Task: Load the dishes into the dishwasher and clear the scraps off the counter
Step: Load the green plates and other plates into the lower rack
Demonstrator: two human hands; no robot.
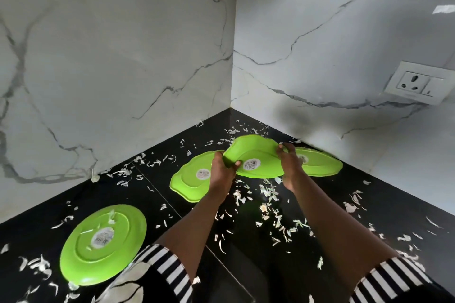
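Gripping it at opposite edges, both hands hold a bright green wavy-edged plastic plate [256, 155] upside down, lifted just above the glossy black stone counter [157, 194] in the corner of the white marble-veined walls [123, 56]. The left hand [221, 167] curls fingers and thumb round the left rim, and the right hand [289, 162] pinches the right rim. A second wavy green plate [189, 184] lies face down below and to the left, a third green plate [322, 162] lies just behind the right hand, and a round green plate [98, 248] sits near the striped sleeve [170, 268]. Pale shredded scraps [270, 192] litter the counter all around. The held plate looks light, stiff and unlikely to break, though smooth and perhaps slippery, so the raised rim seems the surest hold. No dishwasher is in view.
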